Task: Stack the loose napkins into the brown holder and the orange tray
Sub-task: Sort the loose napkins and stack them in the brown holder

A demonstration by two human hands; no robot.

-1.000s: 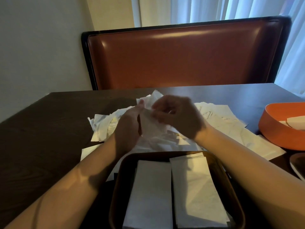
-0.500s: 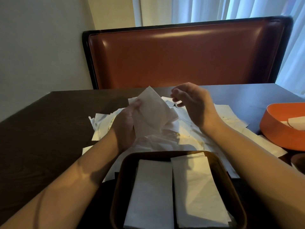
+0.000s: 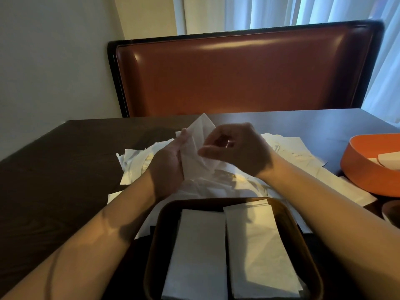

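A heap of loose white paper napkins point(image 3: 287, 156) sprawls across the middle of the dark wooden desk point(image 3: 54, 169), with a brown leather bench back point(image 3: 238, 72) behind the far edge. Above the heap, the left hand point(image 3: 166, 163) grips a crumpled white napkin point(image 3: 197, 144), its peak pointing up and away; the right hand point(image 3: 238, 148) pinches its side with curled fingers point(image 3: 205, 151). The brown rounded-square holder point(image 3: 303, 245) at the near edge carries two folded stacks, long axes running front to back. The orange oval tray point(image 3: 363, 169) sits at the right edge.
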